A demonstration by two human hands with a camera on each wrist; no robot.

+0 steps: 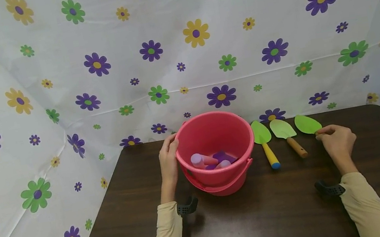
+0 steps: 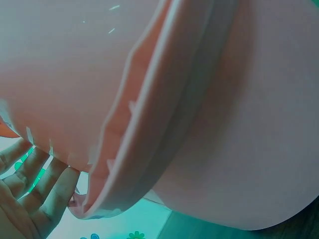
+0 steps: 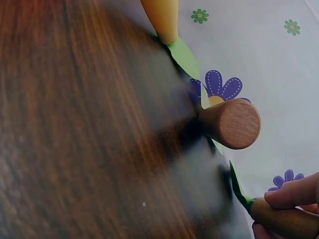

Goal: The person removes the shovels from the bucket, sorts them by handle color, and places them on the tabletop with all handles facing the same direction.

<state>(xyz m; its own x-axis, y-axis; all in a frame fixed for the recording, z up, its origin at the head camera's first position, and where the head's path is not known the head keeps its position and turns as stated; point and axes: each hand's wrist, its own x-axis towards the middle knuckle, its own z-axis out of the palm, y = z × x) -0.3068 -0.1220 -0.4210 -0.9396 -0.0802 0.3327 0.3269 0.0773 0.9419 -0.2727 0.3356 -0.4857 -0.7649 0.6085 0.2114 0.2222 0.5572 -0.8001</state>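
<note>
A pink bucket (image 1: 219, 177) with its handle hanging in front stands mid-table. My left hand (image 1: 169, 158) touches the left side of its rim; in the left wrist view its fingers (image 2: 55, 191) lie nearly straight against the bucket wall (image 2: 259, 139). The thumb is hard to make out. Right of the bucket, my right hand (image 1: 338, 142) pinches the wooden handle (image 3: 286, 219) of a green-bladed trowel (image 1: 307, 124). Beside it lie a pale green trowel (image 1: 296, 146) with a wooden handle and a green trowel (image 1: 270, 155) with a yellow, blue-tipped handle.
Inside the bucket are pink and purple pieces (image 1: 203, 160), some of them rounded and cylindrical. The dark wooden table (image 1: 261, 220) meets a white cloth (image 1: 165, 21) with flower prints along its back edge.
</note>
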